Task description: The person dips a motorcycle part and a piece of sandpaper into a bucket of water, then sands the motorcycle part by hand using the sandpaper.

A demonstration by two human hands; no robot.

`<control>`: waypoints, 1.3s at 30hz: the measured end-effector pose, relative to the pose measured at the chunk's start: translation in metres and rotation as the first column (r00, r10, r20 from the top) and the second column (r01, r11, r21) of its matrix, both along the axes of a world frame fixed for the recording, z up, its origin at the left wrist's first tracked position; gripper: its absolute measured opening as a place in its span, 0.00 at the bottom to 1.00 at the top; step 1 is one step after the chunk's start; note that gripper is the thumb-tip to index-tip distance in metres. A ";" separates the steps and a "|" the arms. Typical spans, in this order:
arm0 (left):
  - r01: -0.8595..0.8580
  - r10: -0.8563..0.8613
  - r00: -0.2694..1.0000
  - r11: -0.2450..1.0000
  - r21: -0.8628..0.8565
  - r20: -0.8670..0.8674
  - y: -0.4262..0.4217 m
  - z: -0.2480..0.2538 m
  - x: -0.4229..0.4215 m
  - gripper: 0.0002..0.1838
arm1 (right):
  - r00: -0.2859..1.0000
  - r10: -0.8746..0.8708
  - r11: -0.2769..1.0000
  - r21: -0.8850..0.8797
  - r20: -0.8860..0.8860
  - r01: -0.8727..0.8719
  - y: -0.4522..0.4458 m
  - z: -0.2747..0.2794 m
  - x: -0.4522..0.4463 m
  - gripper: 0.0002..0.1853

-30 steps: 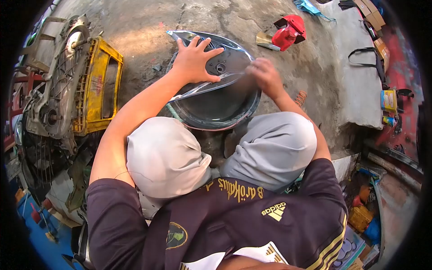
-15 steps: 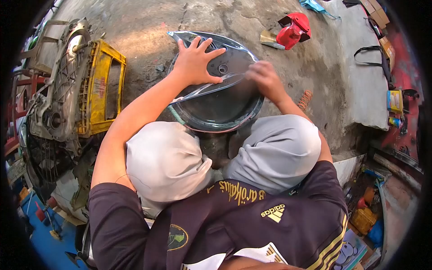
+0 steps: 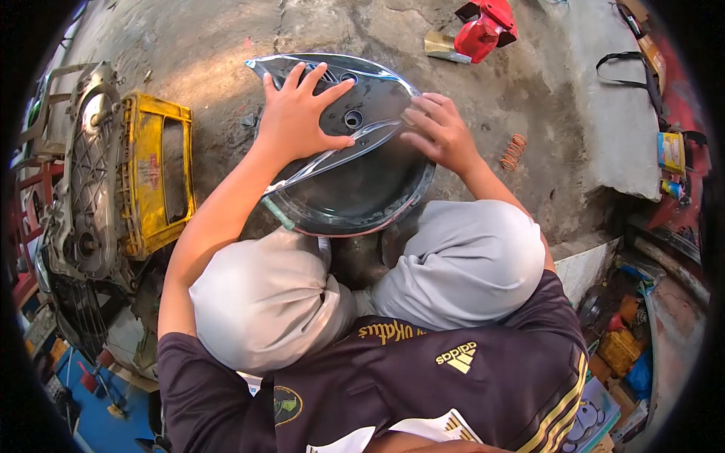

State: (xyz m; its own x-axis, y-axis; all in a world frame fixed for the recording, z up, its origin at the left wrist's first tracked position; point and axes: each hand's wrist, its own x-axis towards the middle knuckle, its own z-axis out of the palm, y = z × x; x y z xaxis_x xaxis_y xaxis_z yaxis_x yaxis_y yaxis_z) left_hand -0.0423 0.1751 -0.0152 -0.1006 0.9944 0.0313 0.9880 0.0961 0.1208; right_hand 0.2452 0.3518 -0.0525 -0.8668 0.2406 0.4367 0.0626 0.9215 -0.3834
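A dark, leaf-shaped shell (image 3: pixel 377 94) with glossy clear edges and a round hole lies tilted over a round black basin (image 3: pixel 355 204). It looks like a vehicle lamp or cover; I cannot tell which. My left hand (image 3: pixel 298 113) rests on top of it, fingers spread wide and thumb near the lower edge. At the shell's right end, my right hand (image 3: pixel 444 132) has its fingers bent over the edge and is slightly blurred. Anything under those fingertips is hidden. Water drops show on the dark face, and the basin holds dark liquid.
A yellow plastic crate (image 3: pixel 155 174) stands left, beside a metal engine casing (image 3: pixel 87 189). A red plastic part (image 3: pixel 483 34) lies on the concrete ahead. To the right are a copper-coloured spring (image 3: pixel 513 152), a black strap (image 3: pixel 623 72) and a small yellow-blue box (image 3: pixel 671 151).
The view has shifted, so shell, basin and crate sit lower and more to the left. My right hand, strongly blurred before, shows more clearly at the shell's edge. My left hand keeps its spread.
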 end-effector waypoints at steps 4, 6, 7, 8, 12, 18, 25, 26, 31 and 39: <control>0.021 -0.023 1.000 0.998 0.065 0.021 0.001 -0.002 0.000 0.56 | 0.993 -0.099 0.995 -0.039 -0.063 0.097 -0.008 -0.009 0.000 0.21; 0.003 -0.003 1.000 0.999 0.034 0.011 0.002 0.002 0.002 0.57 | 0.990 -0.130 0.991 -0.045 -0.064 0.127 -0.010 -0.013 0.000 0.21; 0.006 -0.006 1.000 0.999 0.039 0.009 0.002 0.001 0.002 0.57 | 0.986 -0.148 0.988 -0.063 -0.070 0.144 -0.013 -0.013 -0.001 0.21; 0.014 -0.014 1.000 0.999 0.029 0.005 0.002 0.002 0.003 0.57 | 0.982 -0.169 0.984 -0.079 -0.080 0.163 -0.015 -0.012 -0.001 0.21; 0.008 -0.008 1.000 1.000 -0.007 0.007 0.006 0.005 0.003 0.57 | 0.981 -0.179 0.982 -0.080 -0.079 0.173 -0.015 -0.013 0.004 0.21; 0.025 -0.025 1.000 1.000 -0.009 0.007 0.007 0.006 0.003 0.57 | 0.990 -0.133 0.970 -0.210 -0.047 0.120 -0.009 -0.006 0.005 0.19; 0.053 -0.053 0.999 0.999 0.011 -0.003 0.008 0.005 0.003 0.57 | 0.995 -0.084 0.986 -0.149 -0.054 0.075 -0.001 -0.016 0.007 0.22; 0.059 -0.059 0.998 0.998 0.009 0.000 0.007 0.005 0.004 0.57 | 0.992 -0.121 0.982 -0.152 -0.046 0.113 -0.002 -0.015 0.006 0.22; 0.063 -0.062 0.998 0.998 0.017 -0.019 0.008 0.006 0.004 0.57 | 0.996 -0.076 0.990 -0.122 -0.040 0.070 -0.002 -0.016 0.007 0.24; 0.064 -0.064 0.998 0.998 0.015 -0.026 0.008 0.006 0.004 0.57 | 0.996 -0.056 0.990 -0.129 -0.066 0.047 -0.001 -0.015 0.006 0.24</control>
State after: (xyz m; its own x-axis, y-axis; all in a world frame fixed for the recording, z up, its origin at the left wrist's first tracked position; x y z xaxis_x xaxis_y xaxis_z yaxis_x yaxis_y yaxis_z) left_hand -0.0380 0.1832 -0.0089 -0.0359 0.9982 0.0489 0.9949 0.0310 0.0960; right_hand 0.2510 0.3512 -0.0680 -0.8204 0.3419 0.4584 0.0779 0.8610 -0.5026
